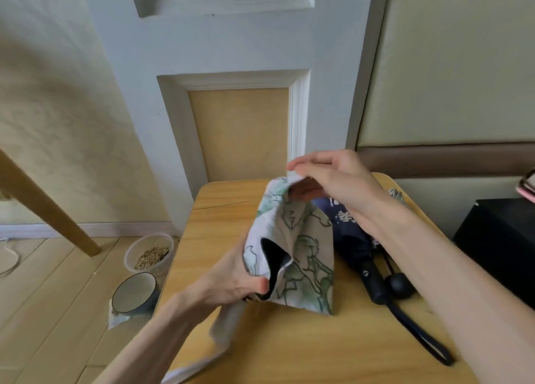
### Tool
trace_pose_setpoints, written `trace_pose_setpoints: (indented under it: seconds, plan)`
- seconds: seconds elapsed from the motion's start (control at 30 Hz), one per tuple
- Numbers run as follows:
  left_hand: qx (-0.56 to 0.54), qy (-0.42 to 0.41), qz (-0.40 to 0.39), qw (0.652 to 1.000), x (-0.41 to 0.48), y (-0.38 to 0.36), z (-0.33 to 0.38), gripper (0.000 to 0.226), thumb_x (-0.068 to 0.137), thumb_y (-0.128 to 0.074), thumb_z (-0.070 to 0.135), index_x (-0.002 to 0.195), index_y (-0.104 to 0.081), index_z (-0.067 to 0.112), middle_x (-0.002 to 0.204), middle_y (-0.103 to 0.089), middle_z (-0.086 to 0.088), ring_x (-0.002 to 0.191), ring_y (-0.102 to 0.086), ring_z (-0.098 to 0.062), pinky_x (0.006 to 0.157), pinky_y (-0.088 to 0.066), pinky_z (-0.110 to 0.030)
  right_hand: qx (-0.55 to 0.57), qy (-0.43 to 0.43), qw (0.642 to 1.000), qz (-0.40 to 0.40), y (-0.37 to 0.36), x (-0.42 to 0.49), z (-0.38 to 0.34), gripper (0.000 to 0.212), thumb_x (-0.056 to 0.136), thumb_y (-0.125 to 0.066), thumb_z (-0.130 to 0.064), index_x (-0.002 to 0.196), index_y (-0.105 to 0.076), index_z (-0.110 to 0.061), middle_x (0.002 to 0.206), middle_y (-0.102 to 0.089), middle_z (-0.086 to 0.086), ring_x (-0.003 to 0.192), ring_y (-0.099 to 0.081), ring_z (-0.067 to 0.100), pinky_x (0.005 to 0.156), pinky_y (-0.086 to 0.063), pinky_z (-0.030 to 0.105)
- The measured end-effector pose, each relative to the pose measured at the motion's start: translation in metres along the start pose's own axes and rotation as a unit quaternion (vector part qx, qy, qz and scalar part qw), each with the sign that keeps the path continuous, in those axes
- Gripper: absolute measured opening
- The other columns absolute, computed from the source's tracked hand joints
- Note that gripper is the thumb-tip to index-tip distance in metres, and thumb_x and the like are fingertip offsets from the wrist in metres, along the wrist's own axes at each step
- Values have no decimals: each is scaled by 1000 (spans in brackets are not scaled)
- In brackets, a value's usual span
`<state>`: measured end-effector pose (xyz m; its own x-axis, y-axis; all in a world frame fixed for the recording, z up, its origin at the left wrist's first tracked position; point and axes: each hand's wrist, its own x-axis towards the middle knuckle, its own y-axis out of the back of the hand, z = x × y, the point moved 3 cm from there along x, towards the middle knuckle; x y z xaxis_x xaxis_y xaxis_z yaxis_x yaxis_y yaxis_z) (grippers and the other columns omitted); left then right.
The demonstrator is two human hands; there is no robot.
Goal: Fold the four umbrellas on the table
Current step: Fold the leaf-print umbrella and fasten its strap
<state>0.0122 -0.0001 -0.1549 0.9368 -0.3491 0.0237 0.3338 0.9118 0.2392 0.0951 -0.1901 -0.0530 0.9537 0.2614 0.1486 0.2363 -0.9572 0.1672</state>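
A white umbrella with a green leaf print [307, 256] stands loosely bunched over the middle of the wooden table [289, 349]. My left hand [231, 285] grips its lower part, thumb pressed on the canopy where the black lining shows. My right hand [327, 181] pinches the top fold of the canopy and holds it up. To the right lies a folded dark navy umbrella [359, 247] with white print, a black handle [373, 285] and a long wrist strap [419, 337]. A black ball-shaped handle [401, 285] lies beside it. Other umbrellas are hidden.
On the floor left of the table stand a clear tub of grain [150, 253] and a blue-rimmed bowl [134, 292]. A slanted wooden leg [49, 207] crosses the left. A black box [503, 239] sits at the right, a wall and white pillar close behind.
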Motion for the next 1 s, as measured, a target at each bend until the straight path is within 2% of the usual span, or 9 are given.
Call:
trace_pose_setpoints:
  seconds: [0.07, 0.13, 0.3, 0.4, 0.5, 0.6, 0.67, 0.83, 1.0]
  plan:
    - [24, -8, -31, 999, -2, -9, 4, 107, 64, -92, 56, 153, -37, 30, 149, -58, 23, 141, -52, -3, 114, -45, -24, -37, -42, 997, -49, -14, 12, -8, 11, 99, -71, -11, 100, -81, -6, 95, -82, 8, 88, -80, 18, 77, -66, 29]
    - [19, -3, 1, 1000, -8, -16, 9, 87, 72, -92, 37, 144, -43, 38, 137, -60, 38, 131, -54, 12, 106, -46, -13, -80, -63, 990, -99, -30, 22, -15, 11, 98, -70, -10, 98, -80, -4, 92, -82, 7, 91, -80, 18, 86, -65, 32]
    - [-53, 72, 95, 991, -17, -14, 1, 35, 91, -81, 32, 124, -74, 22, 108, -81, 7, 98, -75, -5, 84, -57, -21, -153, -57, 979, -119, -53, 40, -19, 9, 92, -80, -7, 100, -79, -4, 92, -82, 9, 96, -80, 23, 84, -65, 30]
    - [-109, 95, 97, 985, -23, -7, -2, 38, 96, -76, 29, 133, -68, 23, 121, -78, 8, 112, -75, -13, 100, -58, -32, -98, 0, 989, -115, -52, 40, -21, 43, 87, -83, -1, 127, -71, -14, 112, -79, 4, 100, -79, 18, 84, -65, 29]
    - [-114, 93, 97, 984, -27, 2, -4, 41, 97, -74, 27, 137, -65, 22, 125, -77, 8, 117, -73, -13, 104, -56, -33, -89, 99, 991, -32, -32, 42, -15, 40, 88, -83, -5, 123, -74, -21, 119, -77, -2, 114, -71, 10, 101, -58, 34]
    - [-90, 87, 89, 988, -29, 10, -3, 43, 95, -75, 25, 137, -64, 25, 125, -76, 11, 117, -72, -9, 94, -57, -23, -165, 41, 983, -68, -25, 39, -1, 45, 86, -86, -42, 128, -71, -39, 132, -67, -13, 128, -57, 2, 110, -46, 31]
    - [-56, 75, 81, 992, -31, 13, 0, 45, 95, -76, 24, 138, -62, 30, 125, -75, 16, 117, -70, -5, 92, -56, -20, -178, 1, 981, -82, -27, 38, 5, 44, 85, -83, -52, 126, -72, -41, 132, -66, -12, 123, -58, 1, 106, -49, 27]
    - [7, 34, 89, 995, -32, 15, 2, 44, 96, -75, 10, 129, -61, 36, 118, -73, 29, 111, -67, 8, 89, -51, -10, -203, -44, 977, -57, -34, 38, 3, 45, 86, -79, -59, 122, -71, -34, 120, -64, -13, 104, -61, 1, 84, -49, 21]
    - [50, 8, 90, 995, -30, 25, 4, 56, 94, -75, 0, 132, -56, 37, 123, -69, 33, 115, -64, 11, 91, -49, -8, -220, -86, 970, -60, -29, 37, 7, 39, 86, -77, -60, 110, -77, -29, 114, -73, -8, 107, -68, 12, 90, -53, 29]
